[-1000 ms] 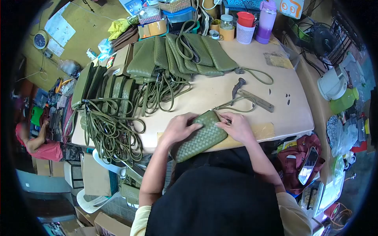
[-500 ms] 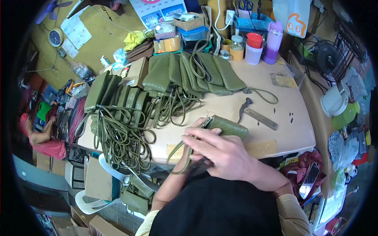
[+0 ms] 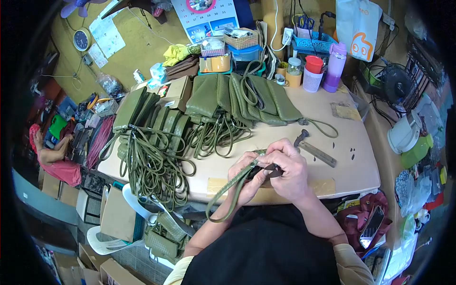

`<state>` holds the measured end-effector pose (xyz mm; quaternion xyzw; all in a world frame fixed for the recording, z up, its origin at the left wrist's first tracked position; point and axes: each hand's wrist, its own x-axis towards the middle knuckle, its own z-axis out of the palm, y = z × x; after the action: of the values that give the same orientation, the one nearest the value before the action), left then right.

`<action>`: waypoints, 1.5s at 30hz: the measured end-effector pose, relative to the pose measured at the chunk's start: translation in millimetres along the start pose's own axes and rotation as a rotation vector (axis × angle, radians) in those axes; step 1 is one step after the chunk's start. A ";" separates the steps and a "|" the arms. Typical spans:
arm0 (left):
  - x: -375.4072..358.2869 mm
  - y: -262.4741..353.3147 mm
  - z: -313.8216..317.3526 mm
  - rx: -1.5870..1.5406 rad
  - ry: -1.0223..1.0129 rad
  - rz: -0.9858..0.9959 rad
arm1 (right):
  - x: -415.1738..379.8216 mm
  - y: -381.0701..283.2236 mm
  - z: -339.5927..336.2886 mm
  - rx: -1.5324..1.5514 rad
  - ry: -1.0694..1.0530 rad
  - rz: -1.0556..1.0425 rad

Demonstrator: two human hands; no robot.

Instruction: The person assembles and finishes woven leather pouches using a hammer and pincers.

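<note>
Close to the table's front edge, my left hand (image 3: 243,178) is closed round the end of a green strap (image 3: 219,205), which hangs down in a loop at its left. My right hand (image 3: 289,172) is pinched close beside it, with a small dark piece (image 3: 274,171) at its fingertips. The green pouch shows only in part between the hands. A hammer (image 3: 317,154) lies just beyond my right hand. Green pouches (image 3: 204,97) are piled behind, with a bundle of looped straps (image 3: 152,166) to the left.
At the back stand a purple bottle (image 3: 335,68), a red-lidded cup (image 3: 312,75) and baskets (image 3: 241,40). A fan (image 3: 399,81) is at the right. Another person (image 3: 59,156) sits at the far left. A white chair (image 3: 137,209) stands below the table's left side.
My right hand has moved up and now pinches next to my left. The pouch, seen broadly before, is mostly hidden. The whole view has shifted slightly.
</note>
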<state>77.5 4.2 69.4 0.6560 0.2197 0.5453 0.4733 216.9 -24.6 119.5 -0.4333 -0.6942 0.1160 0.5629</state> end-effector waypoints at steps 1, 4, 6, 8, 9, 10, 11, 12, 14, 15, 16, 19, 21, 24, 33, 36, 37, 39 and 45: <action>-1.6 -4.1 -0.6 -0.045 0.051 0.003 | 1.3 -0.4 1.7 0.001 0.001 -0.004; -10.2 -13.0 -2.0 -0.031 0.130 -0.038 | 6.1 6.6 5.8 0.058 0.068 -0.016; -5.5 -8.1 3.5 -0.160 0.202 -0.057 | 7.2 13.2 8.6 0.158 0.093 0.037; -0.3 0.0 8.6 -0.191 0.257 -0.082 | 3.2 13.5 4.4 0.308 0.018 0.226; 1.9 2.1 9.1 -0.224 0.312 -0.107 | 1.7 7.8 -0.1 0.310 0.017 0.222; 3.3 1.2 3.0 -0.197 0.302 -0.180 | 1.5 -0.3 -5.6 0.530 -0.104 0.265; 2.3 -10.0 -2.7 -0.323 0.303 -0.193 | 0.1 -5.1 -9.9 0.750 -0.229 0.307; 4.9 -6.4 -2.7 -0.395 0.327 -0.204 | -2.7 -4.4 -14.1 0.765 -0.289 0.247; 7.1 -2.3 -3.8 -0.461 0.351 -0.211 | 1.6 -13.7 -20.7 0.415 -0.141 0.160; 5.7 -2.4 -4.1 -0.517 0.323 -0.213 | 3.7 -17.6 -22.6 0.060 0.010 0.079; 4.4 -2.9 -3.2 -0.575 0.293 -0.215 | 11.8 -19.3 -18.6 -0.215 0.131 0.050; -2.9 -20.3 -1.6 -0.505 0.307 -0.256 | 10.4 10.0 -26.2 -0.366 -0.202 0.203; -22.1 -29.3 -12.6 -0.304 0.284 -0.318 | 8.3 18.8 -24.1 -0.397 -0.144 0.163; -51.6 -2.3 -42.5 0.756 -0.283 -0.310 | 9.8 15.4 -19.2 -0.435 -0.070 0.200; 12.9 83.4 -16.1 0.812 0.281 0.191 | 2.0 1.0 -7.5 -0.439 -0.070 0.188; 28.3 39.5 -29.7 0.592 0.154 0.104 | -1.0 2.1 -8.1 -0.434 -0.091 0.163; 27.1 30.7 -30.8 0.590 0.147 0.103 | -1.2 2.7 -9.3 -0.402 -0.093 0.165; 22.1 18.6 -30.2 0.602 0.185 0.195 | -2.0 3.7 -11.8 -0.371 -0.092 0.175; 11.0 0.2 -27.5 0.690 0.286 0.408 | 5.1 -7.3 -11.7 -0.248 -0.055 0.101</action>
<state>55.4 23.4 74.0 0.7237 0.3184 0.6078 0.0734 223.8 -29.1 131.7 -0.5304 -0.6957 0.0694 0.4794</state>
